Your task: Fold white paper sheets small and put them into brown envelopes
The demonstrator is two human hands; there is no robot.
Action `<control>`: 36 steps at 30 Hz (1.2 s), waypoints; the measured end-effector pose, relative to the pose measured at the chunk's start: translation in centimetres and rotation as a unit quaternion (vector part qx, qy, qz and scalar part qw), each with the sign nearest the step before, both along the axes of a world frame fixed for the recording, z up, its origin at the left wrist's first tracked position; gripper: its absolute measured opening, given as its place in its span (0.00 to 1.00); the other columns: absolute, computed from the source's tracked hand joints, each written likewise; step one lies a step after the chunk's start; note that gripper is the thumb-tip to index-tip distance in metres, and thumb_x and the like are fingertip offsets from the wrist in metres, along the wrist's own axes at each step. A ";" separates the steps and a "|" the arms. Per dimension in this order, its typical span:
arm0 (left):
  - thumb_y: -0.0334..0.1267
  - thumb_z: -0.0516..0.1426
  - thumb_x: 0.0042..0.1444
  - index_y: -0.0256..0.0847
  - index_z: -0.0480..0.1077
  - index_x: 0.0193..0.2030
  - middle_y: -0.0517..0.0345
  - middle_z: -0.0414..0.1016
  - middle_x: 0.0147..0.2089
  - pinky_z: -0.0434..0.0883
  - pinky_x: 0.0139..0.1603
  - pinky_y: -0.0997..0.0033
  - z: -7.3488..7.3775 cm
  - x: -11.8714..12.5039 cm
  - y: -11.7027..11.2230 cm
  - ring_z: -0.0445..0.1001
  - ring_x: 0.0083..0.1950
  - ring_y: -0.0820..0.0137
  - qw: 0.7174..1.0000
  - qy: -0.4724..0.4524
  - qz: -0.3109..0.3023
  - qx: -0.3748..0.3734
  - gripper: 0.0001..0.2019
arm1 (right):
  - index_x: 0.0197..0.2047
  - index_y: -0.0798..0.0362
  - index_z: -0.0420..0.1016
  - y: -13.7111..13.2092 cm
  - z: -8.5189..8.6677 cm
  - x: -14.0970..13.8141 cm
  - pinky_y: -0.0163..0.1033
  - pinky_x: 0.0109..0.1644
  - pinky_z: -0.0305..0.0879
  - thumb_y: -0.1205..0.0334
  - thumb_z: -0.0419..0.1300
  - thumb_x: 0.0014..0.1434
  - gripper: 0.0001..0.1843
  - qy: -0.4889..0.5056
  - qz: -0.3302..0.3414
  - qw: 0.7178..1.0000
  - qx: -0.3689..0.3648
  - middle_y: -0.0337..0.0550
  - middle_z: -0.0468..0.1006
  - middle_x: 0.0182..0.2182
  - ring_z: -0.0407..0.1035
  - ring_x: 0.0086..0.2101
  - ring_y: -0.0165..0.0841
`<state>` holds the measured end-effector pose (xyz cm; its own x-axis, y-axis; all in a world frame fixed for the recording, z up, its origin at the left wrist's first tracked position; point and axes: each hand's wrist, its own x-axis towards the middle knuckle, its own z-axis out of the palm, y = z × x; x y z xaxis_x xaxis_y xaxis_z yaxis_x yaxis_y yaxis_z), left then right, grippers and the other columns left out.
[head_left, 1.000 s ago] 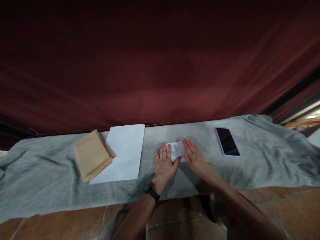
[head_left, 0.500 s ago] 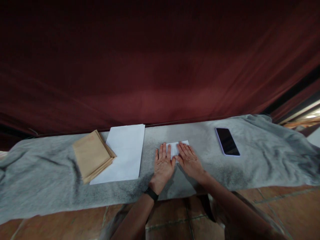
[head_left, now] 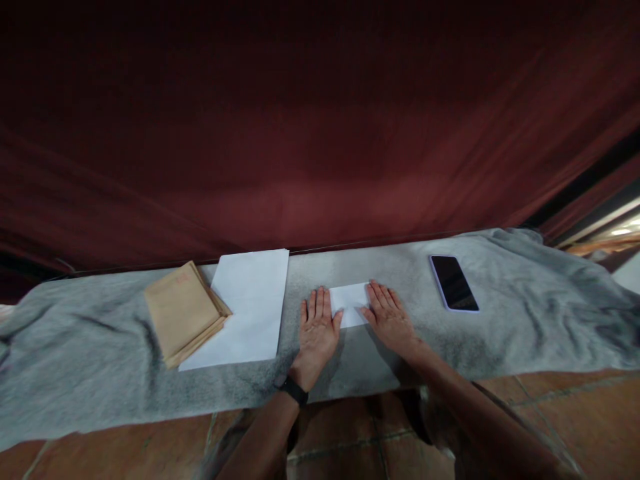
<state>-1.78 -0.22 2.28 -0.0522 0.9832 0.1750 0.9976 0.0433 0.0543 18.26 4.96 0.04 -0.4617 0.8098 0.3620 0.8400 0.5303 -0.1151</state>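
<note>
A small folded sheet of white paper (head_left: 349, 301) lies flat on the grey cloth between my hands. My left hand (head_left: 319, 328) rests palm down at its left edge, fingers stretched forward and thumb touching the paper. At the right edge lies my right hand (head_left: 389, 318), also flat with its fingers extended, the thumb on the paper's near part. Both palms hide the paper's side edges. A dark band (head_left: 293, 390) is around my left wrist.
Left of my hands is a stack of large white paper (head_left: 250, 300), partly covered by several brown envelopes (head_left: 183, 310). A phone with a purple edge (head_left: 454, 283) lies to the right. Grey cloth (head_left: 515, 313) covers the long surface, with a dark red drape (head_left: 320, 200) behind it.
My hands have slid apart, the left one leftward and the right one rightward, across the folded paper. More of the paper's middle shows now.
</note>
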 end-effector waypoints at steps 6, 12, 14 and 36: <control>0.45 0.41 0.73 0.32 0.53 0.75 0.46 0.55 0.77 0.54 0.76 0.46 -0.2 -0.4 -0.1 0.51 0.78 0.55 1.000 0.004 0.006 0.001 0.29 | 0.75 0.62 0.52 0.2 -0.3 0.8 0.55 0.72 0.51 0.51 0.44 0.75 0.33 -0.006 -0.007 1.000 0.004 0.57 0.61 0.71 0.55 0.69 0.46; 0.43 0.42 0.72 0.34 0.54 0.75 0.48 0.55 0.77 0.53 0.76 0.46 0.0 -0.8 -0.4 0.51 0.78 0.55 1.000 0.004 0.012 -0.002 0.29 | 0.75 0.61 0.53 0.4 -0.3 1.4 0.55 0.72 0.52 0.50 0.44 0.75 0.34 -0.001 -0.013 1.000 0.003 0.56 0.61 0.71 0.56 0.69 0.46; 0.42 0.42 0.71 0.34 0.54 0.75 0.48 0.55 0.77 0.53 0.76 0.46 0.1 -0.9 -0.4 0.51 0.78 0.54 1.000 0.004 0.014 -0.006 0.28 | 0.75 0.60 0.53 0.4 -0.4 1.5 0.55 0.72 0.52 0.51 0.44 0.75 0.33 0.002 -0.015 1.000 0.002 0.55 0.62 0.70 0.56 0.69 0.46; 0.31 0.44 0.67 0.30 0.50 0.76 0.40 0.52 0.77 0.52 0.77 0.50 -1.0 3.7 0.8 0.48 0.79 0.59 0.995 -0.019 -0.098 -0.008 0.30 | 0.74 0.58 0.57 -0.2 1.5 -4.2 0.53 0.74 0.54 0.54 0.37 0.75 0.31 0.072 0.061 0.990 -0.100 0.54 0.64 0.69 0.55 0.70 0.39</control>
